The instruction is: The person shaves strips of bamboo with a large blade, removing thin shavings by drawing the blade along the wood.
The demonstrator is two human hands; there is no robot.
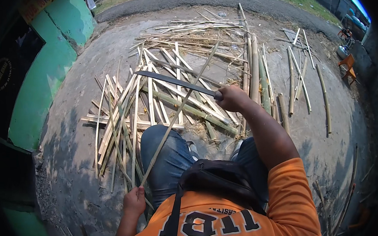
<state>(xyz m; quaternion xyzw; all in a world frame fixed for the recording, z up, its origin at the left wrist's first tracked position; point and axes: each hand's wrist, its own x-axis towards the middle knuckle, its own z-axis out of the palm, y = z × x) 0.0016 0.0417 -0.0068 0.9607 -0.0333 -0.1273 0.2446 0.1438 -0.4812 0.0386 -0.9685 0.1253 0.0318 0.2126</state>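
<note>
- Two bare hands are working in the head view: the right hand [233, 98] is clenching the handle [218, 95] of a long knife [169, 80], while the left hand [135, 201] is grasping the near end of a bamboo strip [171, 129].
- The strip is hanging over the left knee [163, 152], its long axis running slantwise from near left to far right.
- The knife is pointing its tip left and slightly far; its blade is crossing the strip, though whether they are touching I cannot tell.
- The strip is showing a thin, narrow, nearly straight shape in dull greenish tan; the blade is showing flat, dark grey metal.
- Farther off, pale, flat split strips [151, 103] are lying crisscross around a smooth green pole [197, 112], and thicker round poles [255, 69] are lying to the right, pointing near to far, on rough grey ground [74, 170].
- The right forearm is reaching far and leftward from the elbow; the left forearm is slanting in low at near left, thumb pressing toward the strip.
</note>
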